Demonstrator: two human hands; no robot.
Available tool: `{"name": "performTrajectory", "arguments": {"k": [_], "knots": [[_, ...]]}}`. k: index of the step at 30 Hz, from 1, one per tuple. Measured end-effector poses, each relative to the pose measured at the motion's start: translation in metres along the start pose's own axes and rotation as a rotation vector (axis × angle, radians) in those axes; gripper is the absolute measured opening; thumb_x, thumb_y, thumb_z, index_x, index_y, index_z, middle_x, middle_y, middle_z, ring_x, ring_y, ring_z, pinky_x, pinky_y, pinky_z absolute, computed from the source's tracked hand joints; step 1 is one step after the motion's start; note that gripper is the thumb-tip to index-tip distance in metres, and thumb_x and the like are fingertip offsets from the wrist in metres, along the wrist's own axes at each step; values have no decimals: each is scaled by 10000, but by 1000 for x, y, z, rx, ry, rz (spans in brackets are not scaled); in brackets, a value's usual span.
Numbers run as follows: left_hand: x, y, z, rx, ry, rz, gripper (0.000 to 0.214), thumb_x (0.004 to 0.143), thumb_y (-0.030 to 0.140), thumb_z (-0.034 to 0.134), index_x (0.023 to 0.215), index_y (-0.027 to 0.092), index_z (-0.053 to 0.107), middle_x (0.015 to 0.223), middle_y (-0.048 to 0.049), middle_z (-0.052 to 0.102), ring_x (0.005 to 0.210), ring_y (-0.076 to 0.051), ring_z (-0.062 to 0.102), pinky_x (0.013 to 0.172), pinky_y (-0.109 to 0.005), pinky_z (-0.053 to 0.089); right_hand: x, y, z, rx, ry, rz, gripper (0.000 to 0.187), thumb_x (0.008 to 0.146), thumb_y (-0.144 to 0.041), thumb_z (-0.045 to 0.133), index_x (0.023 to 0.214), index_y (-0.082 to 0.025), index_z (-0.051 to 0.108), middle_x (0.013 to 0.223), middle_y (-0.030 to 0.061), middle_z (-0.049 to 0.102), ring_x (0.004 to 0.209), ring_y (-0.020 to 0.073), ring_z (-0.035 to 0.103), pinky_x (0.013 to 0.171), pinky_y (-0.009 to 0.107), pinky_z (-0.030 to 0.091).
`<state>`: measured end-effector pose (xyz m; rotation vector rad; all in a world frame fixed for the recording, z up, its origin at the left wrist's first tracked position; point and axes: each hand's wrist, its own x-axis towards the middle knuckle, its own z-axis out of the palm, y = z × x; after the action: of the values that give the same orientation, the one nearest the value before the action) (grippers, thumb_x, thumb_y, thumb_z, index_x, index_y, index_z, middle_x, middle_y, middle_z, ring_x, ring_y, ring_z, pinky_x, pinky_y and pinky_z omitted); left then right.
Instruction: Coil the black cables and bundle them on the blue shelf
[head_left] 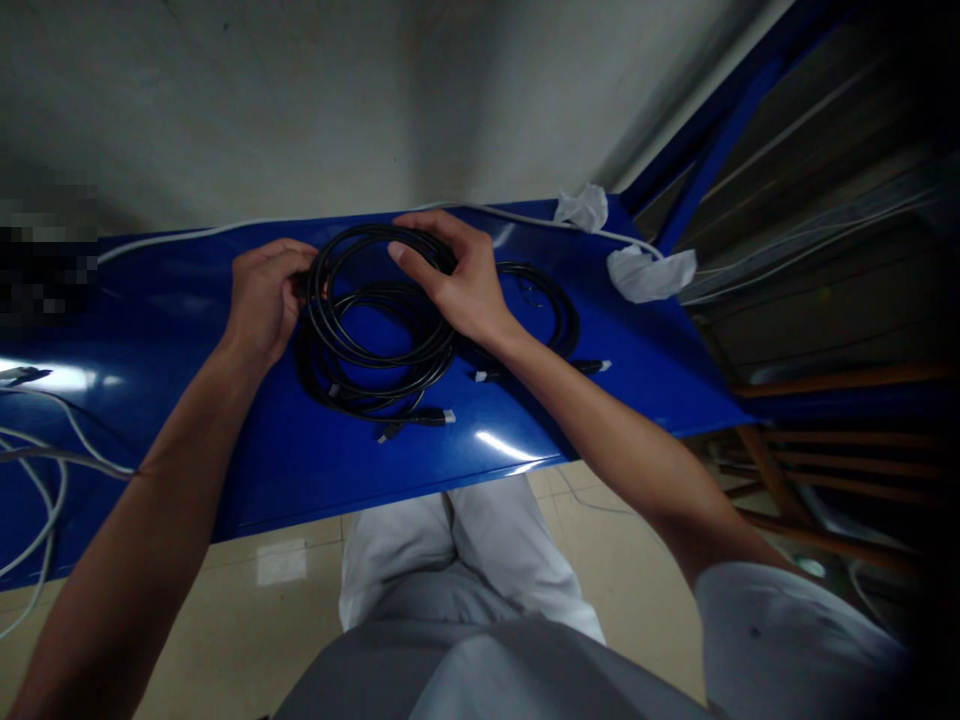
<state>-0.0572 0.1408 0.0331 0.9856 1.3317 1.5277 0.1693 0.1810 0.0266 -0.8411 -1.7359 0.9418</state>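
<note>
A coiled black cable (330, 330) is held up in both of my hands over the blue table. On its left side my left hand (266, 290) is closed, with the fingertips pinching the loops. My right hand (465, 275) grips the upper right of the coil, its thumb on top and fingers behind. Below the held loops lies another black coil (307, 375), with a connector plug (435, 416) pointing right. Partly hidden by my right arm, a further black coil (568, 315) rests to the right, with plugs (592, 367) near it.
The blue table (315, 480) stands against a pale wall. A white cable (225, 229) runs along its back edge. White crumpled pieces (651, 273) lie at the back right. White cables (56, 480) hang over the left end. A wooden chair (847, 435) is at the right.
</note>
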Motion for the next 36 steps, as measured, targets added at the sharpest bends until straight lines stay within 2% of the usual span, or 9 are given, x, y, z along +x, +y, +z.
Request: {"name": "performTrajectory", "arguments": {"k": [3, 8, 14, 22, 29, 36], "knots": [[0, 0, 0, 11, 9, 10, 155, 736, 58, 616, 668, 144, 726, 596, -15, 637, 511, -124, 574, 503, -211, 484, 0, -2, 0, -22, 3, 29, 486, 917, -698, 795, 1180, -291, 756, 1250, 90, 809, 1302, 319, 718, 1175, 487, 598], [0, 1, -1, 19, -18, -9, 102, 730, 106, 655, 684, 145, 737, 578, -27, 640, 487, -133, 568, 463, -211, 474, -1, -7, 0, -21, -1, 24, 521, 935, -700, 769, 1199, -251, 746, 1252, 87, 807, 1315, 314, 718, 1171, 475, 597], [0, 2, -2, -17, -51, -32, 138, 719, 89, 630, 697, 148, 753, 614, -26, 643, 518, -132, 581, 509, -206, 512, -1, -6, 0, -12, -1, 1, 500, 939, -691, 772, 1194, -262, 749, 1267, 92, 803, 1310, 310, 719, 1174, 473, 591], [-5, 10, -3, -32, -99, -138, 210, 691, 135, 583, 753, 148, 782, 702, -77, 693, 560, -169, 622, 492, -242, 561, -1, -5, 1, -38, 2, -1, 473, 946, -683, 767, 1184, -275, 748, 1249, 78, 804, 1304, 306, 720, 1159, 468, 599], [-3, 7, -7, -63, -158, -105, 164, 768, 158, 611, 764, 126, 772, 707, -90, 662, 537, -160, 608, 468, -239, 547, -1, -5, 0, -33, 4, -11, 475, 960, -700, 738, 1173, -276, 745, 1238, 77, 807, 1286, 296, 726, 1171, 452, 593], [-2, 6, -7, -35, -144, -60, 163, 746, 129, 615, 723, 130, 776, 682, -74, 640, 510, -153, 582, 429, -236, 495, -2, -7, -1, -40, -5, -5, 465, 953, -692, 756, 1163, -278, 744, 1218, 70, 803, 1280, 306, 725, 1165, 470, 600]]}}
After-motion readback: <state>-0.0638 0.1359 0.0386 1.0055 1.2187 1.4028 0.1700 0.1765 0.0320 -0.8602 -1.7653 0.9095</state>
